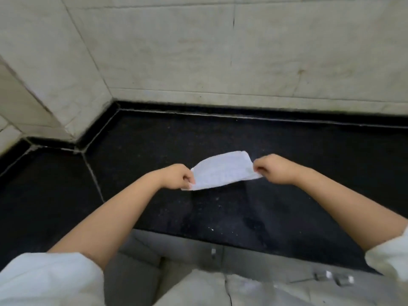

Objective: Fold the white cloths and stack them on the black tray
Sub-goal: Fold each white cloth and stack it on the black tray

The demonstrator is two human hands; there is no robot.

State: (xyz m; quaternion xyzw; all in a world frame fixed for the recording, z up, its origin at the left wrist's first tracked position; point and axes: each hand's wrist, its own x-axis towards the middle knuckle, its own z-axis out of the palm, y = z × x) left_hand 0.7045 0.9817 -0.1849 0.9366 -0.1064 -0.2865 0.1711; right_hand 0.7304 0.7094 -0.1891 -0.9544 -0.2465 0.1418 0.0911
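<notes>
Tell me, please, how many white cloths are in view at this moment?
1. The white cloth is stretched above the black counter, its ends pinched by the left hand and right hand. No tray or other cloths show; some may lie outside the frame.

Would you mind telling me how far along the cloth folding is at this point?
Done: nothing shows as finished; no stack of folded cloths and no black tray is in view. In hand: one white cloth, already narrowed, is stretched above the black counter, the left hand and right hand pinching its ends. Left: finishing the fold and placing it.
</notes>
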